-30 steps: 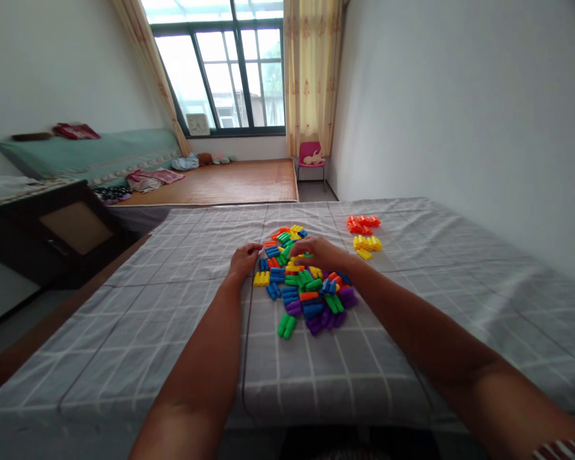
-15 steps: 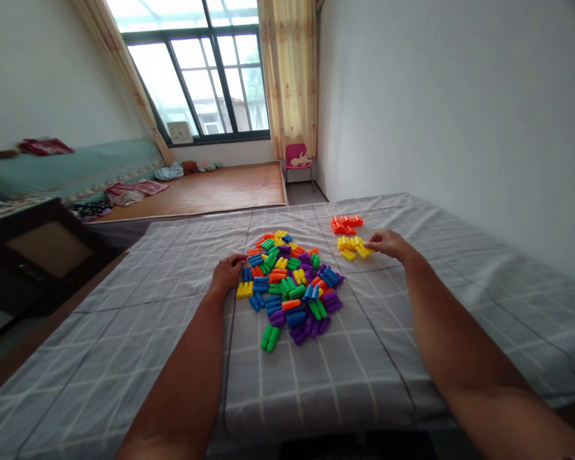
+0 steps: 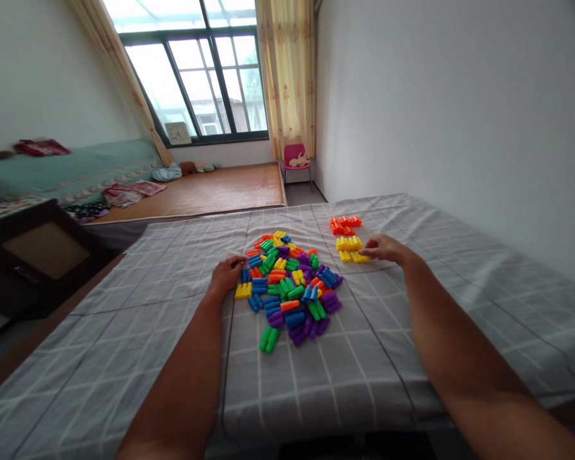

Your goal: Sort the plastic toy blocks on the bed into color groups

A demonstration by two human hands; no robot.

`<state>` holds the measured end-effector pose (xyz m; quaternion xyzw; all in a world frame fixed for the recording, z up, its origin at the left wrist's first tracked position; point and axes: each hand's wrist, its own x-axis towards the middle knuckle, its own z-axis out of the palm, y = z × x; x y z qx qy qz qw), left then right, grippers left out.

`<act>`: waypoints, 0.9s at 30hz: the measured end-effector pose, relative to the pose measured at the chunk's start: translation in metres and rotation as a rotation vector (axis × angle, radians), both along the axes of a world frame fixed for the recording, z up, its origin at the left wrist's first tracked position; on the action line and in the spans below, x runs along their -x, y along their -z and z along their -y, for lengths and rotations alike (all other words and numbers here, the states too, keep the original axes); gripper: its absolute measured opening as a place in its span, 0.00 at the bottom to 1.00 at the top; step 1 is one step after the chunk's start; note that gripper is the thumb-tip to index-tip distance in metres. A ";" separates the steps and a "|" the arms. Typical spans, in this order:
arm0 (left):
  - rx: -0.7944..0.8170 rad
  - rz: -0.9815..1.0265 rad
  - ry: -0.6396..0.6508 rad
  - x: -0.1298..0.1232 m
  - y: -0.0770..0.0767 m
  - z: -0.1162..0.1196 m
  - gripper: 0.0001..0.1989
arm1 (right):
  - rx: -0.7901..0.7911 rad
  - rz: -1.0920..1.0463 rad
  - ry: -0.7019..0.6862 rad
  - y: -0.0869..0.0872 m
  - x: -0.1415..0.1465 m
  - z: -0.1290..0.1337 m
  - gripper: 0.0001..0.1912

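Observation:
My right hand [image 3: 384, 248] is at the far right of the pile, thumb and fingers pinched on the end of a yellow plastic piece [image 3: 359, 257] in the front row of a small yellow group. A second row of yellow pieces [image 3: 349, 243] lies just behind it. Farther back sits a group of orange pieces [image 3: 345, 225]. My left hand [image 3: 227, 273] lies on the cloth against the left edge of a mixed pile [image 3: 287, 289] of blue, green, purple, orange and yellow tube-shaped pieces. Its fingers stretch towards the pile, and I see nothing held in them.
A grey checked cloth [image 3: 172, 332] covers the table. Two joined green pieces [image 3: 269, 339] lie at the pile's near edge. Beyond the table are a low bed [image 3: 220, 185], a pink chair [image 3: 296, 155] and a dark cabinet [image 3: 33, 255]. A white wall [image 3: 450, 115] stands on the right.
The yellow piece at my right hand has been lowered and lined up in the front yellow row. My right hand has shifted slightly left and down. My left hand has stayed by the pile.

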<state>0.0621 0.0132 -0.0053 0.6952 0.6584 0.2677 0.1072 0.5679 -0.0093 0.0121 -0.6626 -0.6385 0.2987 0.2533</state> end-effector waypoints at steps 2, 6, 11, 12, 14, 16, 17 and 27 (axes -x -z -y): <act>-0.007 -0.012 0.005 0.000 0.001 0.000 0.16 | 0.009 0.062 -0.044 -0.001 0.002 0.003 0.21; -0.012 -0.021 0.012 -0.001 0.002 0.000 0.16 | -0.113 0.166 -0.042 0.002 0.010 0.006 0.16; -0.007 -0.024 0.012 -0.003 0.000 0.003 0.16 | -0.214 0.209 -0.061 0.001 0.016 0.005 0.14; -0.009 -0.023 0.012 -0.003 -0.001 0.004 0.16 | -0.229 0.229 -0.062 -0.001 0.018 0.005 0.15; -0.011 -0.019 0.015 -0.005 -0.003 0.005 0.15 | -0.274 0.250 -0.048 -0.007 0.026 0.007 0.17; -0.008 -0.012 0.017 -0.006 -0.004 0.006 0.15 | -0.317 0.225 -0.069 -0.014 0.043 0.010 0.19; -0.007 -0.008 0.017 -0.006 -0.004 0.006 0.15 | -0.331 0.201 -0.111 -0.018 0.054 0.012 0.19; -0.012 0.010 0.018 -0.005 -0.001 0.003 0.15 | -0.187 0.204 -0.687 -0.036 0.128 0.041 0.49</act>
